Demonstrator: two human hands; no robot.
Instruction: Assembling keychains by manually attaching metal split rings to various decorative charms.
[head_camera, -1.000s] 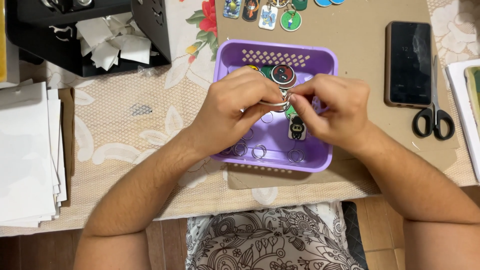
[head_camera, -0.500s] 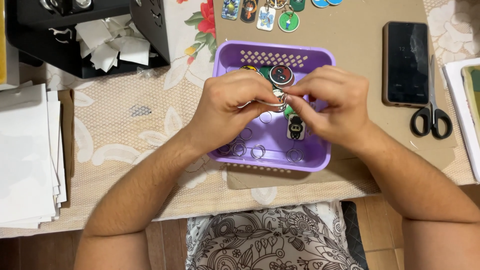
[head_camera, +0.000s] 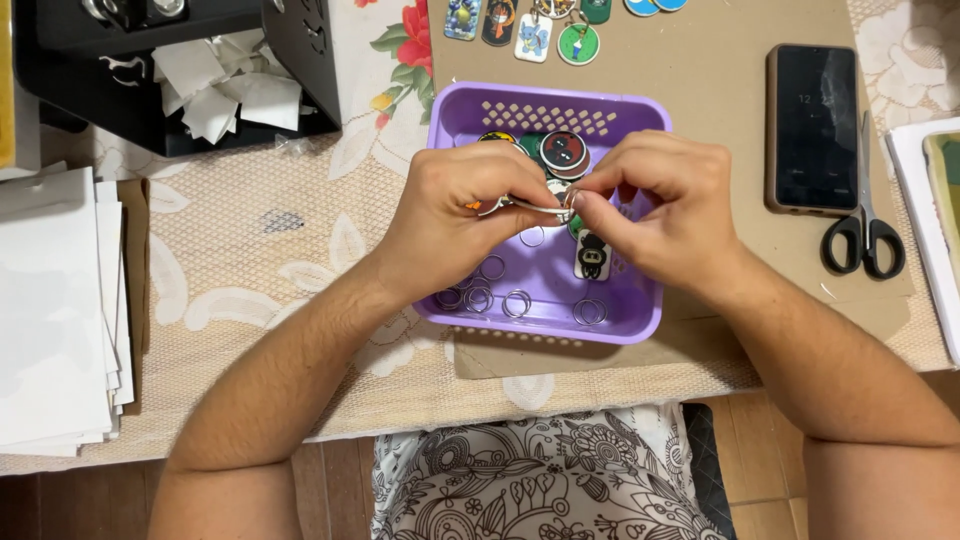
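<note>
Over a purple plastic basket (head_camera: 470, 115), my left hand (head_camera: 455, 210) and my right hand (head_camera: 665, 205) meet, fingertips pinched together on a small metal key ring (head_camera: 548, 208). A small charm with a dark cartoon figure (head_camera: 592, 256) hangs just below my right fingers. Several loose metal rings (head_camera: 517, 302) lie on the basket floor, and round printed charms (head_camera: 563, 153) sit at its far end.
A row of finished charms (head_camera: 533, 30) lies beyond the basket on brown cardboard (head_camera: 700, 80). A dark phone (head_camera: 815, 125) and black scissors (head_camera: 865, 235) lie to the right. A black box with paper scraps (head_camera: 215, 85) stands at far left, white sheets (head_camera: 50, 300) at left.
Both hands stay over the basket, fingers shifting slightly on the ring. The hanging charm has barely moved.
</note>
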